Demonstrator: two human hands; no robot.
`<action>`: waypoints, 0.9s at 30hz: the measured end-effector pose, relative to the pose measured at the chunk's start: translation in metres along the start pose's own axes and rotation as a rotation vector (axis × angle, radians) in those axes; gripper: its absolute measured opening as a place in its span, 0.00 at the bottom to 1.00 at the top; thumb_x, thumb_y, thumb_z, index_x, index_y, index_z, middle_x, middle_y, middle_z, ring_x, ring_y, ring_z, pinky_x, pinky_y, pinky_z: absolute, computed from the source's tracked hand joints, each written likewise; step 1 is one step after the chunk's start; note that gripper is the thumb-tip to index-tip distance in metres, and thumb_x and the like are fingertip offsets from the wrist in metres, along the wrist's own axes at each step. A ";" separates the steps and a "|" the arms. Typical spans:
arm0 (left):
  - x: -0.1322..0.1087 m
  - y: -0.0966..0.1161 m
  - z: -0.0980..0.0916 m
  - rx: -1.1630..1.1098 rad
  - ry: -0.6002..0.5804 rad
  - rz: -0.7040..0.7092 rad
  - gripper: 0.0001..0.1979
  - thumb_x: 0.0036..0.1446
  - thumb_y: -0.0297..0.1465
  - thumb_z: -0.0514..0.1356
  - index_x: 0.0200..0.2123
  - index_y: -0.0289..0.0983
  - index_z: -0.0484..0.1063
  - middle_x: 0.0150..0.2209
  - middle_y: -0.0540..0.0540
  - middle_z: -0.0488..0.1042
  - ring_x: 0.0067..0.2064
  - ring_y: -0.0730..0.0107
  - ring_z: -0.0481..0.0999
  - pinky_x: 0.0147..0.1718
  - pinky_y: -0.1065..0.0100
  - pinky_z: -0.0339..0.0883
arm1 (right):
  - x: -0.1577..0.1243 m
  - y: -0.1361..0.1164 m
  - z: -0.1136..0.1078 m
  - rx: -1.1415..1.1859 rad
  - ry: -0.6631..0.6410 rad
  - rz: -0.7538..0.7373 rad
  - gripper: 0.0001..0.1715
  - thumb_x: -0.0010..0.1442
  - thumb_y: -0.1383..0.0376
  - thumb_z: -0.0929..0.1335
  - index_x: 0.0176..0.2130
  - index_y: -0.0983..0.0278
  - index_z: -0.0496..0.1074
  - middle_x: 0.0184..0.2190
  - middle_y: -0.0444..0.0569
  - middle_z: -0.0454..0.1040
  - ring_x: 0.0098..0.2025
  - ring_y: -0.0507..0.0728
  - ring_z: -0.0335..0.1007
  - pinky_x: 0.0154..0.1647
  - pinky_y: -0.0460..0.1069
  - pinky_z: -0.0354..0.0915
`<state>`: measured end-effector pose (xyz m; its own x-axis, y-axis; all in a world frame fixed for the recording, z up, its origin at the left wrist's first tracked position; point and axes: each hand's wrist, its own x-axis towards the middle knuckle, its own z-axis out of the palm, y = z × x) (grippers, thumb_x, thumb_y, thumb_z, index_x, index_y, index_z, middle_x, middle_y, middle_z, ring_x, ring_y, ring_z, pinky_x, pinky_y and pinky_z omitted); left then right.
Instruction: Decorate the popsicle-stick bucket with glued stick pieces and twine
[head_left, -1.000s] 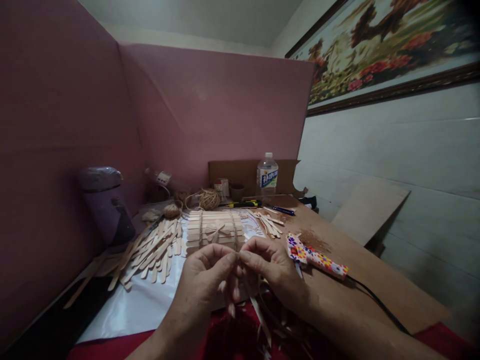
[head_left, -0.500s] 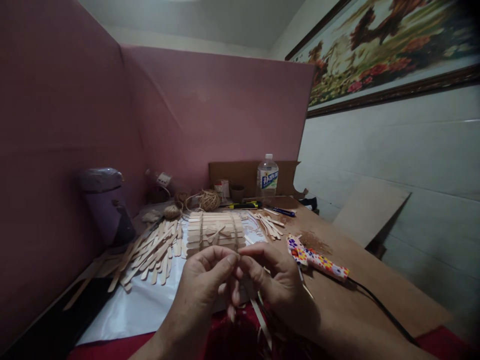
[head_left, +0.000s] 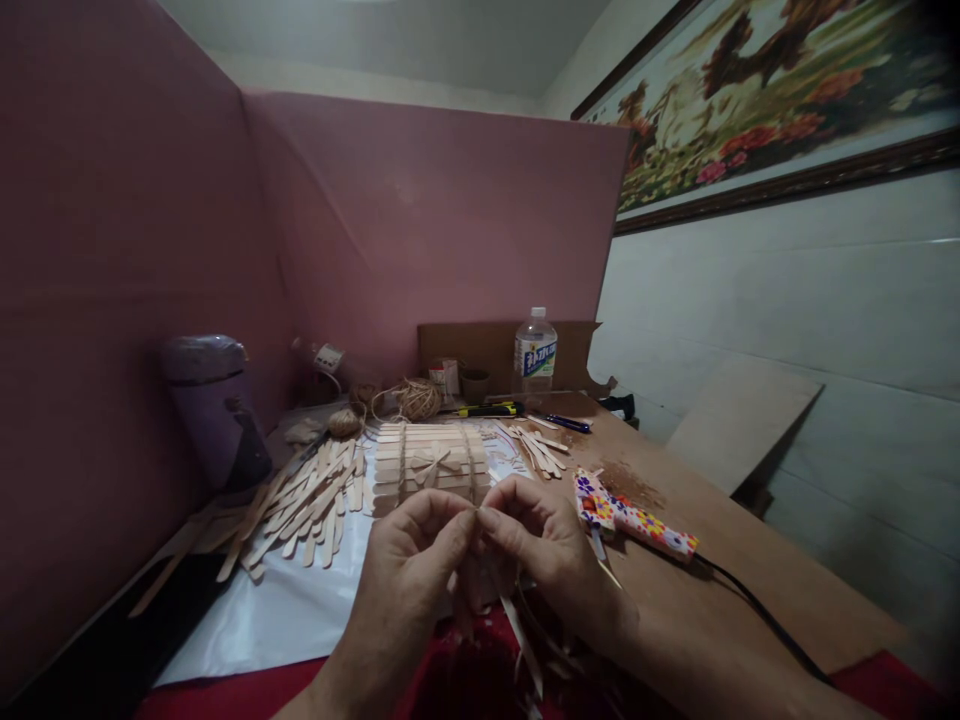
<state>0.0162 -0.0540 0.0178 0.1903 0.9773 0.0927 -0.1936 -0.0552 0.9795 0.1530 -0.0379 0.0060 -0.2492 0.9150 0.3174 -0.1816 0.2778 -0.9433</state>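
My left hand [head_left: 420, 550] and my right hand [head_left: 551, 560] meet at their fingertips, thumbs against index fingers, in a pinch. What they pinch is too small and too covered to make out. Just beyond them lies a rounded piece made of craft sticks [head_left: 390, 465], bound with two twine bands and bearing a small stick bow on its front. Pale thin strips [head_left: 523, 640] hang or lie below my right hand, over dark red cloth [head_left: 450, 680].
Loose craft sticks [head_left: 319, 505] are heaped on a white sheet [head_left: 262, 625] at left. A flowered glue gun [head_left: 630, 518] with a black cord lies at right. Behind stand a twine ball [head_left: 420, 399], a yellow-black cutter [head_left: 491, 409], a blue cutter [head_left: 568, 424] and a plastic bottle [head_left: 535, 355].
Both hands remain pinched together near the same spot. My right fingers have curled and shifted slightly, and the lower left fingers have drawn in. Objects on the table stay put.
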 end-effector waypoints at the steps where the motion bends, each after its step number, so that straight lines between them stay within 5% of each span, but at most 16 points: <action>1: 0.000 0.000 0.000 0.003 -0.003 0.003 0.12 0.51 0.38 0.61 0.27 0.34 0.67 0.16 0.50 0.71 0.14 0.77 0.66 0.10 0.77 0.60 | 0.000 0.001 0.000 0.001 0.003 -0.001 0.16 0.54 0.56 0.70 0.28 0.65 0.66 0.19 0.41 0.69 0.19 0.47 0.62 0.19 0.42 0.58; 19: 0.003 0.000 0.000 -0.033 0.010 -0.017 0.12 0.50 0.37 0.62 0.31 0.34 0.68 0.22 0.49 0.73 0.14 0.74 0.68 0.11 0.73 0.63 | 0.004 0.006 -0.005 0.071 -0.010 0.029 0.15 0.54 0.56 0.69 0.28 0.65 0.65 0.18 0.40 0.67 0.15 0.46 0.59 0.14 0.41 0.57; 21: -0.002 0.004 0.002 0.023 0.081 0.062 0.10 0.49 0.36 0.63 0.30 0.35 0.69 0.23 0.49 0.73 0.15 0.76 0.67 0.12 0.73 0.62 | 0.004 0.007 -0.005 0.098 0.001 0.033 0.15 0.55 0.57 0.69 0.28 0.65 0.65 0.18 0.39 0.66 0.15 0.46 0.58 0.14 0.41 0.57; 25: -0.026 0.013 0.006 0.180 0.361 0.479 0.06 0.44 0.31 0.67 0.22 0.39 0.72 0.21 0.49 0.71 0.24 0.71 0.70 0.23 0.71 0.66 | 0.005 0.008 -0.005 0.187 0.037 0.032 0.14 0.54 0.58 0.70 0.28 0.65 0.65 0.19 0.38 0.66 0.14 0.45 0.57 0.14 0.41 0.57; 27: -0.044 0.015 0.008 0.127 0.334 0.473 0.06 0.44 0.34 0.66 0.20 0.43 0.74 0.25 0.46 0.74 0.30 0.62 0.74 0.30 0.65 0.69 | 0.006 0.008 -0.006 0.218 0.052 0.029 0.14 0.53 0.58 0.70 0.28 0.65 0.66 0.18 0.38 0.66 0.14 0.45 0.57 0.14 0.41 0.57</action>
<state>0.0126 -0.0992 0.0303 -0.2058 0.8511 0.4830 -0.0634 -0.5042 0.8613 0.1555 -0.0282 -0.0004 -0.2085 0.9373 0.2794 -0.3774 0.1864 -0.9071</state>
